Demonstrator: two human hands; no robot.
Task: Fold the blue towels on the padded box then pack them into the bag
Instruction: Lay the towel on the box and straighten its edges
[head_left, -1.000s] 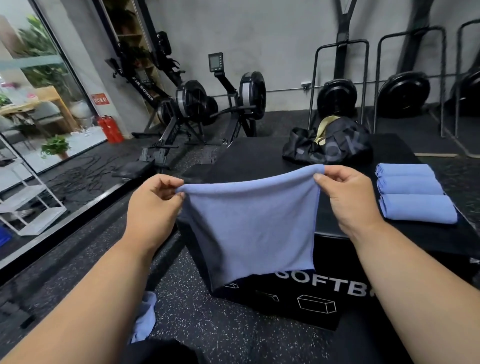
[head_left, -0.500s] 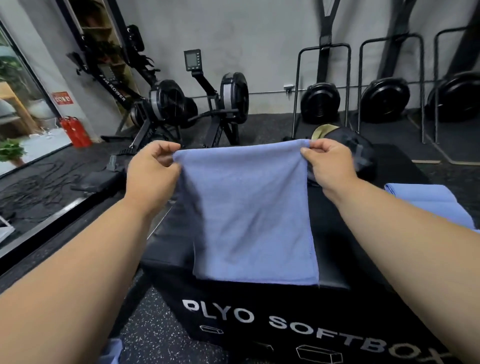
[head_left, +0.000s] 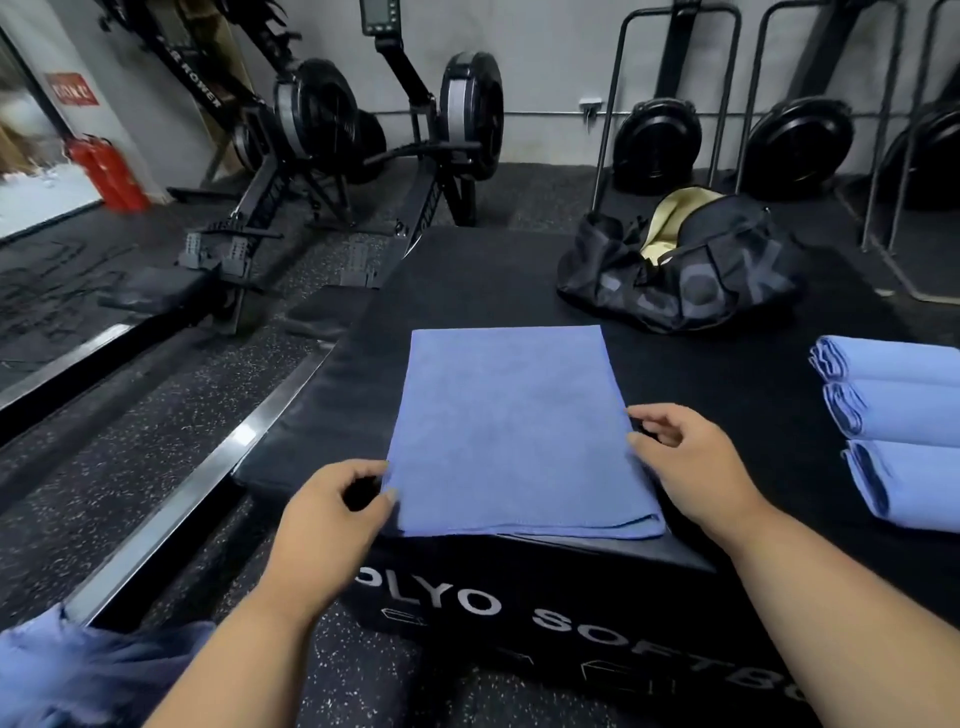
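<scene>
I see the black bag (head_left: 680, 270) sitting at the far side of the padded box (head_left: 322, 405). Its top is open and a yellow lining shows inside, but I cannot tell if anything is in it. A blue towel (head_left: 511, 431) lies flat on the box, close to the near edge. It is doubled over, with the fold at the near end, and it looks smooth with straight sides. My left hand (head_left: 332, 514) is at the towel's near left corner, with the thumb touching the edge and the fingers curled around a dark gap; I cannot tell if it really pinches the cloth. My right hand (head_left: 691, 462) rests at the towel's right edge with the fingers bent lightly and touching the cloth, not squeezing it. Three folded towels (head_left: 893, 431) lie in a row on the right side of the box, one just beside the next, well apart from the flat towel. More blue cloth (head_left: 78, 670) shows low at the left corner, down by the floor. Rowing machines (head_left: 363, 135) stand behind the box by the wall.
</scene>
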